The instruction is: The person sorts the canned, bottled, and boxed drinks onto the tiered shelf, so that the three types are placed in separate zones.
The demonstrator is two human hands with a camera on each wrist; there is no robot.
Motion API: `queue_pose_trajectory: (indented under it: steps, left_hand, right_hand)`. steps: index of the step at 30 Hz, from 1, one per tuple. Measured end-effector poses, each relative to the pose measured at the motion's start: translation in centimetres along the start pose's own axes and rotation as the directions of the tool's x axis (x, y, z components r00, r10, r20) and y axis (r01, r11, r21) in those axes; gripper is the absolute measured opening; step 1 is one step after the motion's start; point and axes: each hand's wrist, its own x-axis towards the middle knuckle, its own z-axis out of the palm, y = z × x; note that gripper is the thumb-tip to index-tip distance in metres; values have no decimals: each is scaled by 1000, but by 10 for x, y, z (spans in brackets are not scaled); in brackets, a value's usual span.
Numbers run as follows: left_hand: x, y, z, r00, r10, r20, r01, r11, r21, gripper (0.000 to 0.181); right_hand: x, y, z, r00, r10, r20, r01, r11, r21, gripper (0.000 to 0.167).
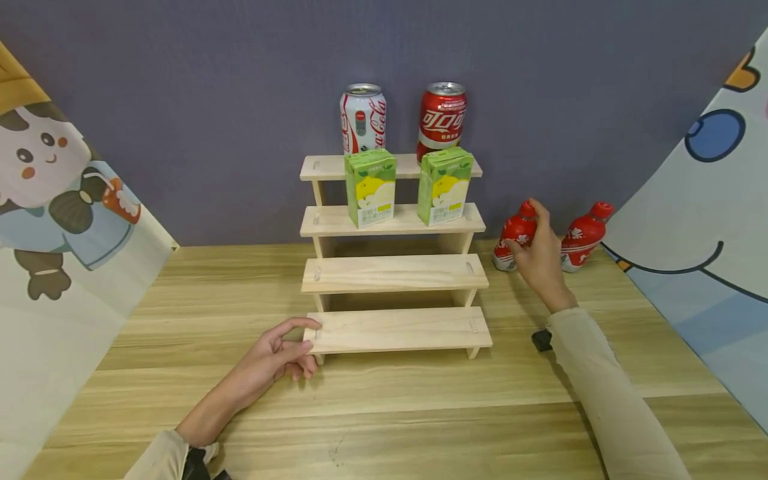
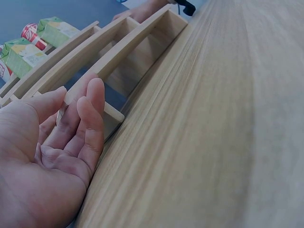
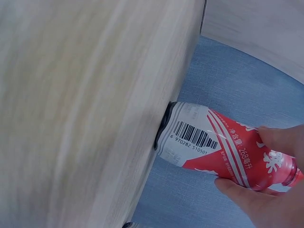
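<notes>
My left hand (image 1: 270,360) pinches the left end of the lowest step of a four-tier wooden display stand (image 1: 396,331), forefinger on top and thumb at the front corner. In the left wrist view, its remaining fingers curl beside the board (image 2: 126,52). Over on the right, my right hand (image 1: 543,267) grips a red-and-white plastic bottle (image 1: 515,230) near its top. That bottle (image 3: 209,145) has its barcode showing in the right wrist view, and its base appears to touch the table. A second such bottle (image 1: 583,239) stands just right of that hand.
On the top tier stand a white cola can (image 1: 363,120) and a red cola can (image 1: 443,120). Two green juice cartons (image 1: 371,190) occupy the tier below. A dark wall (image 1: 240,133) rises behind, and printed panels (image 1: 678,220) flank the wooden table (image 1: 384,413).
</notes>
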Motion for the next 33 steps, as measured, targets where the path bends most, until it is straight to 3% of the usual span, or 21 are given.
queue_pose_trajectory:
  steps: [12,33]
  left_hand:
    - [-1,0,0,1000,8,5,-8,1000,15,39]
    - [1,-2,0,1000,16,6,-16,1000,0,40]
  right_hand:
    - [-1,-6,-4,1000,19,9,-19,1000,-6,91]
    - [9,-55,-30,994,-101,-31,100,994,-35,91]
